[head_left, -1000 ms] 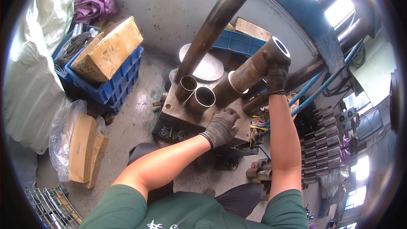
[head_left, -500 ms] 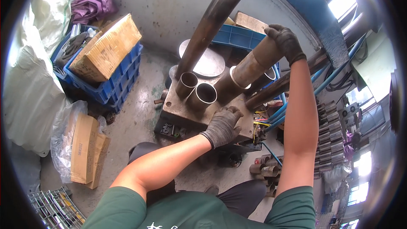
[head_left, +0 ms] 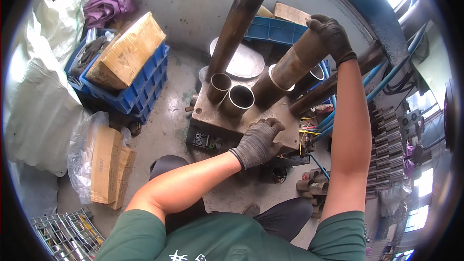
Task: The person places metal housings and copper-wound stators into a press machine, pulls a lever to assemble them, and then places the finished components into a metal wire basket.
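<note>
Grey concrete floor [head_left: 164,130] all around, pretty cluttered shop corner, with a steel block [head_left: 241,121] sitting low in the middle of it. Both hands are in dark knit gloves. The right hand [head_left: 331,36] is up top with its fingers curled down over the upper end of a big rusty brown pipe [head_left: 290,70], gripping the rim, so it's closed on that pipe rather than just resting there. That pipe leans at a slant, its lower end down on the block just beside a short shiny tube [head_left: 239,100], which stands next to another short tube [head_left: 220,86]. The left hand [head_left: 258,140] is lying on the front part of the block with fingers bent and loosely spread, pressing on the metal and not wrapped around anything. A second long dark pipe [head_left: 241,17] rises from behind the two tubes toward the top edge. Off to the left there's a blue crate [head_left: 140,89] with a cardboard box [head_left: 128,53] on top, plus white sacks [head_left: 34,92] against the wall.
</note>
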`<action>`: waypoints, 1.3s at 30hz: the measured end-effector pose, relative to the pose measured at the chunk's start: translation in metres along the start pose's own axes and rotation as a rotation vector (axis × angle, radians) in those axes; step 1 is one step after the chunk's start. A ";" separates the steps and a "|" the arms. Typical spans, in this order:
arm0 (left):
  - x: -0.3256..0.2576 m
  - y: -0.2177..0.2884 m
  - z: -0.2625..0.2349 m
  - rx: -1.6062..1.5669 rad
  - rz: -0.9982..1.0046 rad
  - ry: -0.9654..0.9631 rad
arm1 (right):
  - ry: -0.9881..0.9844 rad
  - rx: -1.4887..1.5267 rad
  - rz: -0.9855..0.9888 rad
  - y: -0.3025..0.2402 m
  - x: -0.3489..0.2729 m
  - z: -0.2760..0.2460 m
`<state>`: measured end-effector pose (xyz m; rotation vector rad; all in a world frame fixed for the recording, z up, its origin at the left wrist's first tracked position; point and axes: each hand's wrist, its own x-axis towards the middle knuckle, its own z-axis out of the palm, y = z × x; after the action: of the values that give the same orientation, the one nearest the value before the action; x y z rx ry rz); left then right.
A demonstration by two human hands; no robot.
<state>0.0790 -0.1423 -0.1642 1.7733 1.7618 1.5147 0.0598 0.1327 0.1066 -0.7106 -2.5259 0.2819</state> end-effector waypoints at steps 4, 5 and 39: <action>0.009 -0.022 -0.026 0.009 0.105 0.360 | -0.032 -0.047 0.042 -0.002 0.007 0.006; 0.013 -0.035 -0.035 0.027 0.124 0.490 | -0.016 -0.039 0.042 -0.003 0.007 0.009; 0.199 0.094 -0.116 -0.722 0.501 0.209 | -0.293 -0.475 0.291 0.053 -0.512 -0.123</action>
<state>0.0003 -0.0570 0.0553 1.7427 0.6539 2.2159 0.5251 -0.0889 -0.0139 -1.3098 -2.7924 -0.1396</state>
